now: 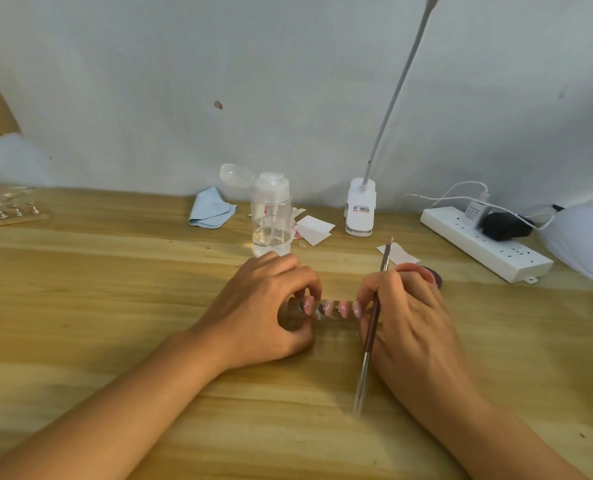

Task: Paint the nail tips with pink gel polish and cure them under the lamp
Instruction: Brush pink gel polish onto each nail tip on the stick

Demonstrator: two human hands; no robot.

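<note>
At the middle of the desk, somewhat nearer its front edge than its back edge, both hands are closing on a clear holder bar that is carrying a row of pink nail tips. The left hand is pinching the bar's left end, its grip curled tight with the thumb below and the fingers over the top. The right hand is taking the right end with its fingertips while also gripping the brush against the palm, bristles pointing away toward the back edge and off the work. The tips are all showing pink already, so I am judging that the painting step is ending and the curing step is beginning (a last touch-up cannot be ruled out).

Toward the right edge of the desk a white domed body is lying beside a power strip; it is probably the curing lamp, though only part of it is showing. The next move is calling for a level lift of the bar and a carry rightward to that dome, with the fingers staying on the bar ends and off the wet tips. The brush is wanting to be set down first, since its handle is crossing close to the rightmost tip.
</note>
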